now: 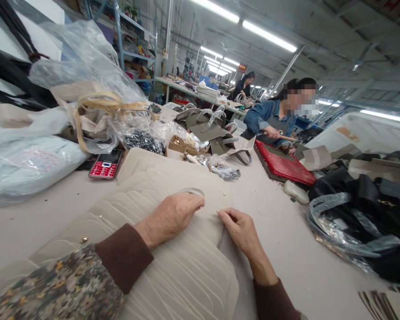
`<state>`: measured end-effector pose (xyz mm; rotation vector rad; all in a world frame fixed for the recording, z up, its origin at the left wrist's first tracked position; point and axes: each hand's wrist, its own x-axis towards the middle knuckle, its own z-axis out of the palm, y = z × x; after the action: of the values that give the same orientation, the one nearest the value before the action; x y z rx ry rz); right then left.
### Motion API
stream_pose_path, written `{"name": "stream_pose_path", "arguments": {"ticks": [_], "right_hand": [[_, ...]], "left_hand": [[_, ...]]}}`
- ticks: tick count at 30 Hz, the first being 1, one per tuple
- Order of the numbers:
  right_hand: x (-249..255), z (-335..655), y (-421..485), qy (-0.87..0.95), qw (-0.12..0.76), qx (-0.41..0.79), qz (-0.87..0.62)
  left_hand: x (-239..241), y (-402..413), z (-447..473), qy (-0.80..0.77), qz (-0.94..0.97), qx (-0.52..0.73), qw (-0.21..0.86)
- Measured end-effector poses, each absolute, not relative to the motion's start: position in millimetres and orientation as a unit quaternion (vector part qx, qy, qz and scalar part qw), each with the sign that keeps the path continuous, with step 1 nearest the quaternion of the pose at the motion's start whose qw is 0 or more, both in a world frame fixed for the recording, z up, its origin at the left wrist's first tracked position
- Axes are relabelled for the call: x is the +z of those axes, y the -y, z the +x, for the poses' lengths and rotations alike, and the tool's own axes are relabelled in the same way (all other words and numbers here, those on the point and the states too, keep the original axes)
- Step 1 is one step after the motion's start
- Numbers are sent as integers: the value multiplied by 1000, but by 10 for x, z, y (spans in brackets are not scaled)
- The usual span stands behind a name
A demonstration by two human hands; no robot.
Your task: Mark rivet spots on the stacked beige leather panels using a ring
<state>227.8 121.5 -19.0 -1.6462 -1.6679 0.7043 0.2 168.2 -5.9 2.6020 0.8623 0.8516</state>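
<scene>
Nearest, the pile of beige panels (183,266) lay fanned on the worktop (270,235) in front of the person, presumably staggered so each edge could be reached singly. Left hand (173,218) rested over the pile, fingers curled closed on a pale strip (192,191), its loop showing above the knuckles; weight there probably steadied the panels. Right hand (239,229): thumb and forefinger pinched a small metal stud (218,211) by the right edge of the top panel, likely for fine control. Orientation: fan ran from near left away toward mid-worktop; top panel's long axis uncertain, hands covering it. Strip's loop bowed away from the person. Beyond: red-keyed phone (105,165), then small open box (182,146), perhaps kept within reach.
</scene>
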Motion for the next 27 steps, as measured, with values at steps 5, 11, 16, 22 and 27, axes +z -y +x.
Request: {"name": "stream_pose_path", "arguments": {"ticks": [5,11,16,22,27], "right_hand": [[-126,2063,-1172,686,437,228,-536],[-78,1915,-1121,754,442,120,-471],[-113,1894,-1120,776,420,49,-468],[-144,1861,-1097,746,414,35,-521],[-127,1780,-1096,623,460,235,-588]], "left_hand": [[-55,-1585,52,-292,894,296,167],[-108,-1537,87,-299,902,273,151],[-75,-1496,107,-312,899,267,153],[14,-1487,109,-341,880,247,220],[14,-1477,126,-321,882,283,197]]}}
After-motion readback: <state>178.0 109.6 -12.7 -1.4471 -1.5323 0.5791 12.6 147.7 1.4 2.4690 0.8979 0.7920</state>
